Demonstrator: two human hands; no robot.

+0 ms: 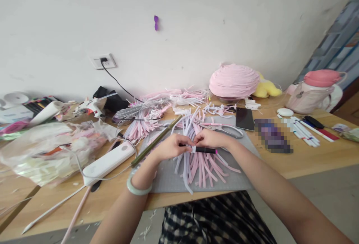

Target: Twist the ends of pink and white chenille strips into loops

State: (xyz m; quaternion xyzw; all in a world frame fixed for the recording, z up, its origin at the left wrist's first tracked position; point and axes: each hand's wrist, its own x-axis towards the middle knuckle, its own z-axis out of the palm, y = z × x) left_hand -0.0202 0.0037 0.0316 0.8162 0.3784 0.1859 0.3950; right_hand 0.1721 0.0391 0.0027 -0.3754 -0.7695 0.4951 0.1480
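Note:
Over the middle of the table, my left hand (177,147) is closed on one end of a black marker (206,150) with a pink tip. A short pale band, apparently a pipe cleaner (193,149), goes round the marker between my hands. My right hand (209,138) has its fingers pinched at that pale band, just above the marker. What lies between those fingertips is mostly hidden. Under both hands, a loose bunch of pink and lilac pipe cleaners (206,171) fans out on a grey cutting mat (165,182). Scissors (228,129) lie behind my right hand.
A green stick (157,140) and a white power strip (109,163) lie left, beside a filled plastic bag (50,158) and a glue gun (95,107). Right are a phone (245,119), white markers (307,132) and a pink-lidded jug (311,94). A pink bundle (235,81) stands behind.

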